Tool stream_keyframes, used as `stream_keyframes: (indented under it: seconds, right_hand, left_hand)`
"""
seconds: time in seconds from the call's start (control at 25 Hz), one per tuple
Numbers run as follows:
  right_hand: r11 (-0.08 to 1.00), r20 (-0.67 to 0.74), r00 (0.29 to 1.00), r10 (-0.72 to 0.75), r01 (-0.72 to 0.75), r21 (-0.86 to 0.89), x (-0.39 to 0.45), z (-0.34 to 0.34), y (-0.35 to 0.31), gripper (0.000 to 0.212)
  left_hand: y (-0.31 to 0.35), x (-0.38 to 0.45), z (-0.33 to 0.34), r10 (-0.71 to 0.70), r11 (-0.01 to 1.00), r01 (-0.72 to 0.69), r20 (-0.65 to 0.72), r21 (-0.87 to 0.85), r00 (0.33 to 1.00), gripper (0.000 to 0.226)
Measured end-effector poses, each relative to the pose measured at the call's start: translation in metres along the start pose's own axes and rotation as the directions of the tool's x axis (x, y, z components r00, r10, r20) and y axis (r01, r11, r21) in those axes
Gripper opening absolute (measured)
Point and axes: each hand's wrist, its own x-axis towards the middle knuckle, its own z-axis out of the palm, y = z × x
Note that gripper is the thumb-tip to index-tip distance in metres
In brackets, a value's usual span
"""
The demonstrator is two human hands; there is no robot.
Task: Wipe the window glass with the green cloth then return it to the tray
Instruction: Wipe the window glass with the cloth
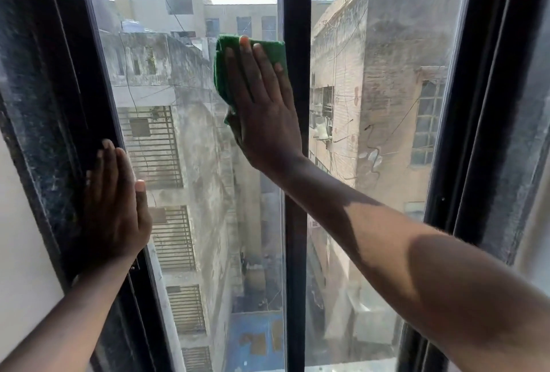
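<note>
The green cloth (pixel 222 74) is pressed flat against the left pane of the window glass (pixel 193 148), near the middle upright. My right hand (pixel 265 109) lies spread over the cloth with straight fingers, pinning it to the glass; part of the cloth is hidden under the palm. My left hand (pixel 114 208) rests flat, fingers together, on the dark left window frame (pixel 59 103) and holds nothing. The tray is not in view.
A black middle upright (pixel 293 223) splits the window into two panes. The right pane (pixel 372 133) ends at a dark right frame (pixel 482 133). A white wall (pixel 20 237) borders the frame at the left. Weathered buildings show through the glass.
</note>
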Motion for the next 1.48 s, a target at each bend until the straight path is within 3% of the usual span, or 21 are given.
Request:
stream_keyframes:
  seconds: [0.24,0.4,0.48,0.56,0.68,0.76,0.8,0.88,0.96,1.0,1.04,1.08,1.12,1.2,1.24,1.28,1.32,1.36,1.4,1.44,1.48]
  right_hand:
    - [0.956,0.139,0.947,-0.291,0.292,0.008,-0.145,-0.005,0.011,0.069]
    - [0.924,0.243,0.894,-0.377,0.382,0.025,-0.236,-0.015,0.026,0.066]
    - [0.971,0.241,0.941,-0.238,0.238,0.028,-0.255,-0.026,0.044,0.070]
    - [0.990,0.174,0.981,0.088,-0.105,0.090,-0.252,-0.041,0.075,0.085]
    - [0.831,0.053,0.859,0.509,-0.506,0.229,-0.198,-0.054,0.133,0.076]
    - [0.797,0.027,0.808,0.589,-0.586,0.149,-0.152,-0.049,0.146,0.073]
    - [0.837,0.038,0.840,0.541,-0.542,0.072,-0.136,-0.043,0.143,0.073]
    - [0.994,0.162,0.984,0.076,-0.062,-0.090,-0.134,-0.034,0.146,0.072]
    - [0.923,0.263,0.917,-0.299,0.348,-0.167,-0.122,-0.041,0.184,0.064]
    - [0.932,0.207,0.946,-0.249,0.292,-0.214,-0.111,-0.044,0.195,0.062]
    - [0.983,0.065,0.997,-0.038,0.049,-0.179,-0.101,-0.045,0.194,0.064]
    - [0.962,-0.035,0.968,0.249,-0.252,-0.103,-0.093,-0.044,0.180,0.067]
    - [0.922,-0.038,0.925,0.378,-0.380,-0.070,-0.094,-0.037,0.159,0.070]
    - [0.991,0.124,0.992,0.006,0.010,-0.130,-0.132,-0.015,0.132,0.075]
    - [0.963,0.238,0.949,-0.206,0.240,-0.125,-0.156,-0.014,0.138,0.074]
    - [0.947,0.255,0.931,-0.261,0.298,-0.122,-0.174,-0.020,0.153,0.073]
    - [0.975,0.196,0.971,-0.139,0.169,-0.145,-0.186,-0.024,0.162,0.073]
    - [0.984,0.082,0.988,0.132,-0.121,-0.132,-0.193,-0.024,0.164,0.074]
    - [0.860,-0.004,0.861,0.509,-0.508,-0.045,-0.195,-0.025,0.155,0.075]
    - [0.672,-0.009,0.672,0.740,-0.740,0.023,-0.191,-0.025,0.140,0.076]
    - [0.640,0.030,0.639,0.769,-0.768,-0.018,-0.189,-0.027,0.129,0.077]
  left_hand:
    - [0.038,0.029,-0.014,-0.043,0.988,0.044,0.011,-0.148,0.999,0.065]
    - [0.125,0.086,-0.008,0.224,0.962,-0.211,0.061,-0.172,0.973,0.064]
    - [0.170,0.103,0.000,0.358,0.928,-0.342,0.098,-0.146,0.929,0.065]
    - [0.200,0.112,0.010,0.435,0.898,-0.422,0.101,-0.123,0.895,0.065]
    - [0.220,0.114,0.022,0.446,0.895,-0.442,0.082,-0.065,0.891,0.065]
    - [0.224,0.111,0.029,0.434,0.901,-0.433,0.028,-0.016,0.901,0.065]
    - [0.225,0.110,0.033,0.430,0.903,-0.430,0.004,0.005,0.903,0.065]
    - [0.226,0.109,0.037,0.425,0.905,-0.424,-0.023,0.034,0.905,0.065]
    - [0.228,0.109,0.039,0.404,0.915,-0.403,-0.040,0.037,0.914,0.065]
    - [0.230,0.108,0.040,0.387,0.922,-0.386,-0.050,0.039,0.921,0.065]
    - [0.231,0.106,0.041,0.374,0.927,-0.372,-0.060,0.040,0.926,0.065]
    - [0.232,0.105,0.042,0.366,0.931,-0.364,-0.067,0.043,0.928,0.065]
    - [0.232,0.104,0.042,0.361,0.933,-0.358,-0.071,0.046,0.930,0.065]
    - [0.231,0.104,0.040,0.361,0.933,-0.359,-0.074,0.037,0.930,0.065]
    - [0.231,0.105,0.038,0.367,0.930,-0.365,-0.076,0.031,0.927,0.064]
    - [0.231,0.105,0.036,0.368,0.930,-0.367,-0.074,0.031,0.927,0.063]
    - [0.230,0.105,0.035,0.365,0.931,-0.363,-0.071,0.037,0.928,0.063]
    - [0.229,0.104,0.035,0.361,0.932,-0.359,-0.069,0.046,0.930,0.063]
    - [0.230,0.103,0.035,0.357,0.934,-0.354,-0.069,0.055,0.932,0.063]
    - [0.231,0.102,0.036,0.348,0.937,-0.344,-0.072,0.058,0.935,0.063]
    - [0.233,0.102,0.036,0.341,0.940,-0.337,-0.077,0.054,0.937,0.063]
